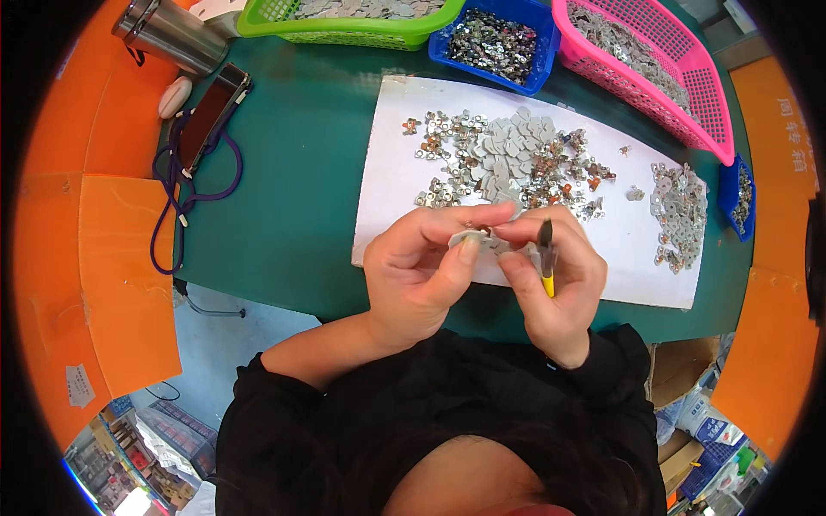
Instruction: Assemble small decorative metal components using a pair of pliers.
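Note:
In front of my chest, both hands meet over the near edge of a white board (391, 163). My left hand (413, 275) is closed, pinching a small flat light-grey piece (467, 236) between thumb and fingers. My right hand (559, 279) is closed around a slim black-and-yellow tool (546, 258), its exact kind unclear; its thumb and fingertips come close to the grey piece. A tiny dark part shows between the fingertips, too small to name. Just beyond lie a pile of flat grey pieces (516, 146) and small shiny metal clips (447, 191), some copper-coloured.
Finished-looking grey pieces with metal (680, 211) lie at the board's right. Behind stand a green basket (344, 33), a blue tray (490, 76), and a pink basket (637, 99); a small blue tray (747, 206) sits far right. A phone (211, 120) with a purple cord and a steel flask (176, 39) are left.

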Demonstrator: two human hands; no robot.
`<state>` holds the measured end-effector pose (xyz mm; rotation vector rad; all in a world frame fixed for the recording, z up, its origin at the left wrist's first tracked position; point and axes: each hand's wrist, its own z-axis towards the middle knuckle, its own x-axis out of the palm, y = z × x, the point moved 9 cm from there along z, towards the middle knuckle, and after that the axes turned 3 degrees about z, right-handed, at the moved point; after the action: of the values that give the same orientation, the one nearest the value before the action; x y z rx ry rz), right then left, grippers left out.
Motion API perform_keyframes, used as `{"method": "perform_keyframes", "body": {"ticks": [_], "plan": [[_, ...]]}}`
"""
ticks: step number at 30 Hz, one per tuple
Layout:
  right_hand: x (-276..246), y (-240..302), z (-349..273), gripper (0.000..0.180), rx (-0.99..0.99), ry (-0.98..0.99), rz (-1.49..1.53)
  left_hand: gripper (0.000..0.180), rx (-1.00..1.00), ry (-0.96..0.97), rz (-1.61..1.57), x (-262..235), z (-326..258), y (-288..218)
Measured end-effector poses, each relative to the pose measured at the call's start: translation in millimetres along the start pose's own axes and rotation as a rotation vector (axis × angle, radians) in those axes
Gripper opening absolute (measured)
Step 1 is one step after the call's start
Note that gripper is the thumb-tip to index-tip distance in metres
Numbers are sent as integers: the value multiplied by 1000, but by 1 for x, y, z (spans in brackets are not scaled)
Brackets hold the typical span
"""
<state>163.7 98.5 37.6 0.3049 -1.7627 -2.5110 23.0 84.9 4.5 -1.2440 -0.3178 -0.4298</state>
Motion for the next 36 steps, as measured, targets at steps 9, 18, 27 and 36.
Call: {"method": "perform_keyframes", "body": {"ticks": [9, 18, 27, 36], "plan": [[27, -41, -22, 24, 649, 72, 694, 13, 93, 83, 160, -2, -5, -5], [20, -26, -5, 21, 422, 58, 534, 11, -15, -2, -14, -9, 1, 7], [3, 12, 8, 21, -114, 189, 1, 13, 335, 45, 814, -4, 3, -26], [3, 5, 6, 28, -115, 142, -8, 12, 217, 73, 697, -5, 9, -19]]}}
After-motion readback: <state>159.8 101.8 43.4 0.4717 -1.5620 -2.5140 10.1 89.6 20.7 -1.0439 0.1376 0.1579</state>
